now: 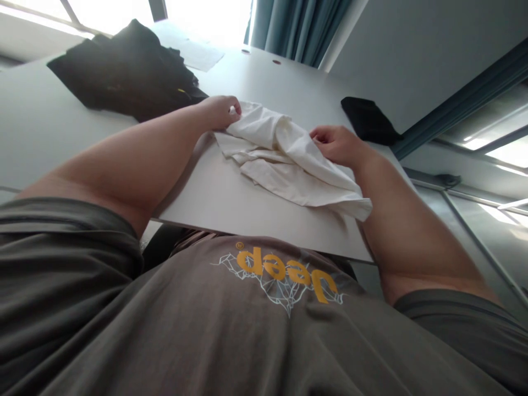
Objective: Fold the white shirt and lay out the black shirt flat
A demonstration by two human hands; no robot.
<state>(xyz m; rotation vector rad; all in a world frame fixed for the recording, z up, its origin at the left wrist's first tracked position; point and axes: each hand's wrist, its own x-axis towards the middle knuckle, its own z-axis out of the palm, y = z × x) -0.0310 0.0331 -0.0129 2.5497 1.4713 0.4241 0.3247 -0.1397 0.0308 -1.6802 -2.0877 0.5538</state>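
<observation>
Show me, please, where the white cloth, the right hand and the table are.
White cloth (289,165): head view, on its folds near the middle.
Right hand (339,145): head view, on the back of it.
Table (225,192): head view, on its bare top.

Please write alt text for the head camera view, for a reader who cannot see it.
A person's left hand and right hand hold a crumpled white cloth at a white table. A heap of dark cloth lies on the table's left side, a black item, perhaps folded cloth, near its right edge; a blue curtain hangs beyond.
</observation>
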